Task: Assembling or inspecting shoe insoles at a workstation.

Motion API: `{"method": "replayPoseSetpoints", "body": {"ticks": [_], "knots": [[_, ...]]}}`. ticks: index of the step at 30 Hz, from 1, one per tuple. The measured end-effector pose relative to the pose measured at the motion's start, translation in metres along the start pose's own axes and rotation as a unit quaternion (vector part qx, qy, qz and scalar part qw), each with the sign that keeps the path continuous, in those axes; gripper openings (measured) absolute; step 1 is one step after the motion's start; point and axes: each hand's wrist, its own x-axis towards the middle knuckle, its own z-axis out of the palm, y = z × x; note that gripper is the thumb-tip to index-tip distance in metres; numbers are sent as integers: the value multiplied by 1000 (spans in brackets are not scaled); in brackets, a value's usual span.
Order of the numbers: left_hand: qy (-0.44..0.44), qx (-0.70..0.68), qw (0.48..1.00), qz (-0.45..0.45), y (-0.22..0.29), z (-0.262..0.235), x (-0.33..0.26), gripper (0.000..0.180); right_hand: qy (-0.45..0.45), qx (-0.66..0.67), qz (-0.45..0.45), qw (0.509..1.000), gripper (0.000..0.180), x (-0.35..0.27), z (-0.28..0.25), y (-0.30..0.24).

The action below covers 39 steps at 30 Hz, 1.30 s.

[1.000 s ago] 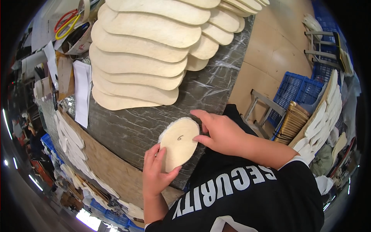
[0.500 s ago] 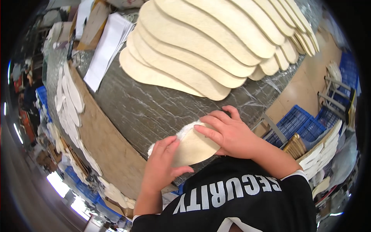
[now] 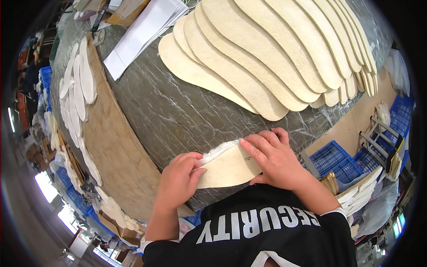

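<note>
Between my two hands, close to my body, is a cream insole with a white fluffy layer showing along its far edge. My left hand pinches its left end, thumb on the cream face and fingers curled at the fluffy edge. At the other end my right hand grips it, fingers over the far edge and thumb at the near edge. A small dark mark shows on the cream face beside my right hand. Beyond lies a fanned row of cream insoles, overlapping one another on the dark table.
White sheets of paper lie at the far left of the insoles. A brown board runs along the left side, with several white insoles beyond it. Blue crates and a metal frame stand at the right.
My left hand has closed its thumb and fingers on the insole's left end. The insole now lies flatter and more of its cream face shows. The view has shifted, so the table appears displaced.
</note>
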Motion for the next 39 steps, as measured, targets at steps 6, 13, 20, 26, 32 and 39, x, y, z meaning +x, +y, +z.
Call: {"method": "replayPoseSetpoints", "body": {"ticks": [6, 13, 20, 26, 32, 39], "knots": [[5, -16, 1000, -14, -3, 2, 3, 8, -21, -63, 5, 998, 104, 9, -1, -13], [5, -23, 1000, -11, -8, 3, 6, 8, -51, -79, -55, 994, 100, 25, 10, -24], [45, -72, 994, -71, -23, -4, -14, 13, -61, -87, -36, 994, 95, 25, 13, -25], [32, -222, 955, -192, -51, -27, -40, 8, -76, -136, -11, 988, 102, 23, 10, -33], [94, -306, 932, -172, -51, -16, -44, 5, 52, 84, -109, 989, 71, 65, 41, -62], [230, -461, 827, -225, -74, 0, -61, 20, 31, 216, -73, 973, 11, 91, 57, -73]]}}
